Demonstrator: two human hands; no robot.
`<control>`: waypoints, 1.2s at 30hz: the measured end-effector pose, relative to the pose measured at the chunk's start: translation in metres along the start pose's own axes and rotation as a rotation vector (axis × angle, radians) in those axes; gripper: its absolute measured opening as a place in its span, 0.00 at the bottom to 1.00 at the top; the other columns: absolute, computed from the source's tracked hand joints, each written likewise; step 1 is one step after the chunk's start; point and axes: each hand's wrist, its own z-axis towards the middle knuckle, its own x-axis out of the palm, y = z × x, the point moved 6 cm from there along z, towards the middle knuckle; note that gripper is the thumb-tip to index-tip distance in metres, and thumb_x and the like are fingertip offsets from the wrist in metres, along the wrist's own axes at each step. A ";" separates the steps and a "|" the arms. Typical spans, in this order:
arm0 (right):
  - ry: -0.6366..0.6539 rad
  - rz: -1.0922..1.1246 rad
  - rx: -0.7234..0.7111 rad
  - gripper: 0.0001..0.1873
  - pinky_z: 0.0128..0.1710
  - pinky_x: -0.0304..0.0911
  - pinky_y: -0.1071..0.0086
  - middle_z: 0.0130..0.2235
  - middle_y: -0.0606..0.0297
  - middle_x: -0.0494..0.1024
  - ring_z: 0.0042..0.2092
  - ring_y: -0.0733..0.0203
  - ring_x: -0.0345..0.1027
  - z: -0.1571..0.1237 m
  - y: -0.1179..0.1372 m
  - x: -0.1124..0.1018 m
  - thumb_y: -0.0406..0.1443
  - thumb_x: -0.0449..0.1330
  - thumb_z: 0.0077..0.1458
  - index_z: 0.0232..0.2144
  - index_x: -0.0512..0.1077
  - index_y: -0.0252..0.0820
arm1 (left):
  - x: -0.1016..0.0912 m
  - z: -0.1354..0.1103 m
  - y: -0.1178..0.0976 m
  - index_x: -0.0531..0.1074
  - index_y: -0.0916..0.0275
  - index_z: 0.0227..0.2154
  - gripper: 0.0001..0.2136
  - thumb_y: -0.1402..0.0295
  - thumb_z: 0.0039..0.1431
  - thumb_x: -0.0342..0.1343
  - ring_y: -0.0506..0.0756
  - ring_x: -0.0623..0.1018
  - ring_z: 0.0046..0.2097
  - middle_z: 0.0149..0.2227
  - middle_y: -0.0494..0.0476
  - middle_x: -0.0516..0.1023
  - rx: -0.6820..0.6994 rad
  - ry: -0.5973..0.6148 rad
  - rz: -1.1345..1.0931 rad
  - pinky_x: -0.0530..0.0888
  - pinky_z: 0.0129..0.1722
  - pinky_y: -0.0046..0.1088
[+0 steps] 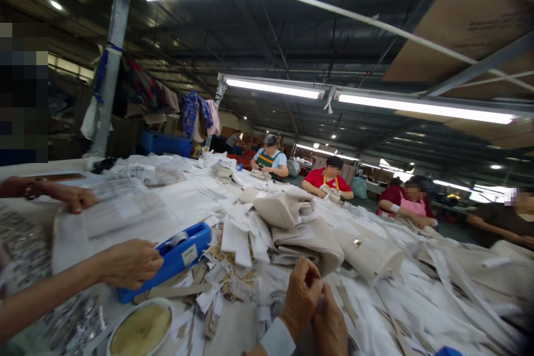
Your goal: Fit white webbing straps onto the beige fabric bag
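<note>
My left hand (pixel 299 299), with a white cuff at the wrist, is closed in a pinch low in the middle of the view. Right beside it, my right hand (pixel 330 324) is also closed, its fingertips meeting those of the left. Whatever lies between them is too small or hidden to make out. Just beyond my hands is a folded beige bag (pixel 315 239), with another beige handbag (pixel 277 208) on top of it. A third bag with a metal clasp (pixel 369 250) lies to the right. Stringed hang tags (pixel 233 275) are heaped left of my hands.
At the left, a co-worker's hand (pixel 129 264) is at a blue tape dispenser (pixel 189 245); another hand (pixel 77 197) rests on plastic packaging (pixel 125 208). A round tub (pixel 142 328) stands near the front. White foam sheets (pixel 242 233) cover much of the table. Several people work beyond.
</note>
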 end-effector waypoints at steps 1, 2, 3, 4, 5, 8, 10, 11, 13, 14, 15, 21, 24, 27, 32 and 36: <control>-0.015 0.028 0.019 0.18 0.34 0.63 0.59 0.33 0.59 0.80 0.36 0.44 0.74 0.000 -0.001 -0.001 0.46 0.54 0.49 0.41 0.71 0.48 | -0.002 0.000 0.002 0.64 0.60 0.29 0.04 0.74 0.54 0.52 0.52 0.69 0.35 0.30 0.51 0.67 -0.016 -0.040 -0.008 0.67 0.38 0.27; -0.038 0.058 0.038 0.18 0.33 0.63 0.59 0.33 0.60 0.80 0.36 0.44 0.74 0.001 -0.001 -0.003 0.47 0.54 0.49 0.41 0.71 0.49 | -0.004 0.001 0.005 0.64 0.59 0.30 0.03 0.70 0.58 0.52 0.53 0.69 0.35 0.31 0.52 0.67 -0.034 -0.074 -0.012 0.68 0.38 0.27; -0.063 0.086 0.053 0.18 0.33 0.63 0.59 0.32 0.61 0.80 0.36 0.45 0.74 0.001 0.000 -0.006 0.47 0.55 0.49 0.40 0.72 0.50 | -0.005 0.001 0.007 0.64 0.59 0.30 0.05 0.66 0.61 0.50 0.54 0.70 0.36 0.31 0.52 0.67 -0.054 -0.095 -0.013 0.68 0.39 0.28; -0.083 0.113 0.065 0.17 0.34 0.63 0.59 0.32 0.62 0.80 0.36 0.46 0.74 0.001 0.001 -0.009 0.47 0.56 0.48 0.40 0.72 0.50 | -0.006 0.002 0.009 0.63 0.59 0.30 0.08 0.63 0.64 0.47 0.54 0.70 0.36 0.31 0.53 0.68 -0.074 -0.103 -0.014 0.69 0.39 0.29; -0.081 0.139 0.075 0.18 0.35 0.63 0.60 0.32 0.62 0.80 0.36 0.46 0.73 0.001 0.003 -0.012 0.47 0.56 0.47 0.40 0.72 0.49 | -0.006 0.002 0.011 0.63 0.59 0.30 0.10 0.61 0.66 0.44 0.55 0.71 0.36 0.31 0.54 0.68 -0.094 -0.106 -0.015 0.69 0.40 0.30; -0.051 0.231 0.087 0.20 0.39 0.64 0.60 0.35 0.62 0.80 0.38 0.48 0.72 0.001 0.012 -0.021 0.46 0.58 0.45 0.40 0.72 0.46 | -0.006 0.001 0.010 0.64 0.59 0.30 0.13 0.61 0.67 0.39 0.56 0.71 0.36 0.31 0.56 0.70 -0.137 -0.080 -0.007 0.69 0.41 0.31; -0.086 0.313 0.072 0.20 0.41 0.63 0.60 0.36 0.62 0.79 0.39 0.50 0.70 0.001 0.018 -0.030 0.47 0.59 0.45 0.39 0.73 0.44 | -0.004 0.001 0.006 0.65 0.60 0.30 0.14 0.61 0.66 0.39 0.55 0.70 0.34 0.30 0.55 0.70 -0.151 -0.022 0.003 0.69 0.39 0.32; -0.119 0.349 0.059 0.20 0.42 0.63 0.60 0.37 0.62 0.79 0.39 0.50 0.70 0.001 0.021 -0.035 0.47 0.59 0.45 0.38 0.73 0.43 | -0.002 0.001 0.004 0.65 0.60 0.29 0.13 0.61 0.66 0.41 0.55 0.69 0.33 0.29 0.54 0.69 -0.154 0.023 -0.001 0.68 0.37 0.31; -0.175 0.405 0.035 0.18 0.43 0.62 0.61 0.36 0.62 0.78 0.40 0.52 0.69 0.003 0.024 -0.042 0.48 0.60 0.47 0.36 0.74 0.41 | 0.003 0.002 0.001 0.65 0.61 0.28 0.10 0.64 0.62 0.44 0.53 0.68 0.32 0.27 0.52 0.67 -0.150 0.122 -0.029 0.67 0.35 0.28; -0.194 0.421 0.035 0.18 0.44 0.62 0.61 0.36 0.62 0.78 0.40 0.53 0.69 0.004 0.024 -0.044 0.48 0.60 0.48 0.35 0.74 0.41 | 0.006 0.002 0.000 0.65 0.61 0.27 0.08 0.66 0.59 0.46 0.52 0.67 0.31 0.26 0.51 0.66 -0.144 0.163 -0.047 0.67 0.35 0.27; -0.210 0.429 0.043 0.18 0.44 0.62 0.62 0.36 0.62 0.78 0.40 0.53 0.68 0.005 0.023 -0.046 0.48 0.60 0.49 0.36 0.74 0.41 | 0.008 0.003 -0.001 0.65 0.61 0.27 0.05 0.69 0.56 0.47 0.52 0.67 0.32 0.26 0.50 0.66 -0.136 0.198 -0.063 0.67 0.35 0.26; -0.212 0.512 0.037 0.23 0.45 0.65 0.61 0.39 0.60 0.78 0.42 0.54 0.70 0.010 0.019 -0.042 0.49 0.60 0.52 0.43 0.74 0.39 | 0.007 0.005 -0.001 0.65 0.62 0.24 0.02 0.74 0.45 0.51 0.50 0.64 0.30 0.24 0.47 0.65 -0.070 0.154 -0.067 0.63 0.33 0.24; -0.130 0.534 0.008 0.29 0.44 0.67 0.62 0.43 0.58 0.78 0.43 0.54 0.71 0.011 0.022 -0.031 0.47 0.62 0.49 0.50 0.70 0.39 | -0.004 0.007 0.001 0.61 0.61 0.23 0.02 0.73 0.48 0.49 0.49 0.62 0.29 0.24 0.46 0.62 -0.059 0.026 -0.080 0.62 0.31 0.24; -0.024 0.473 0.002 0.23 0.37 0.65 0.65 0.36 0.62 0.79 0.37 0.55 0.71 0.009 0.026 -0.020 0.43 0.64 0.44 0.43 0.74 0.39 | -0.011 0.008 0.003 0.59 0.60 0.23 0.03 0.72 0.48 0.48 0.49 0.60 0.27 0.23 0.46 0.60 -0.071 -0.061 -0.102 0.61 0.28 0.23; 0.060 0.342 0.004 0.13 0.34 0.59 0.66 0.27 0.65 0.77 0.31 0.56 0.66 0.003 0.033 -0.015 0.40 0.60 0.46 0.32 0.79 0.40 | -0.015 0.006 -0.002 0.56 0.60 0.21 0.06 0.71 0.47 0.48 0.49 0.58 0.26 0.22 0.46 0.56 -0.085 -0.113 -0.125 0.59 0.26 0.23; 0.046 0.341 0.027 0.12 0.34 0.59 0.65 0.25 0.64 0.77 0.30 0.56 0.66 0.003 0.029 -0.016 0.42 0.62 0.46 0.25 0.79 0.39 | -0.017 0.005 -0.007 0.60 0.61 0.22 0.02 0.70 0.47 0.47 0.50 0.62 0.28 0.23 0.47 0.60 -0.099 -0.118 -0.143 0.63 0.29 0.23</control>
